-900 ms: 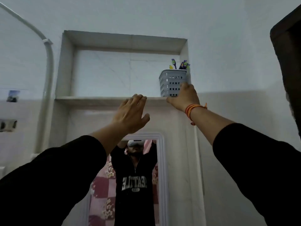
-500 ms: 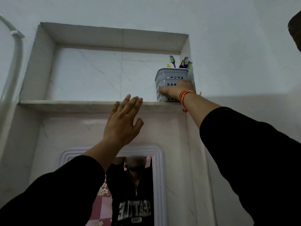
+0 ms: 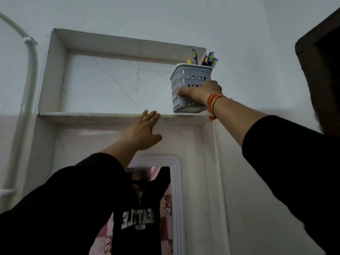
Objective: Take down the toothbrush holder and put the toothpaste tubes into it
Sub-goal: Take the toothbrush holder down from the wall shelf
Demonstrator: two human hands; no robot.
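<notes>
A grey perforated toothbrush holder (image 3: 189, 78) with purple and yellow toothbrushes (image 3: 209, 58) in it is at the right end of a high marble wall niche, tilted and lifted off the shelf edge. My right hand (image 3: 200, 92), with an orange thread on its wrist, grips the holder's lower half. My left hand (image 3: 142, 131) is raised below the shelf (image 3: 92, 115), fingers spread, fingertips at its front edge, holding nothing. No toothpaste tubes are in sight.
A white pipe (image 3: 27, 89) runs down the wall at the left. A framed mirror (image 3: 174, 199) below the niche reflects a person in a black sweatshirt. A dark door or cabinet edge (image 3: 320, 70) stands at the right.
My right hand closed around the holder and lifted and tilted it off the shelf. My left hand stayed near the shelf edge.
</notes>
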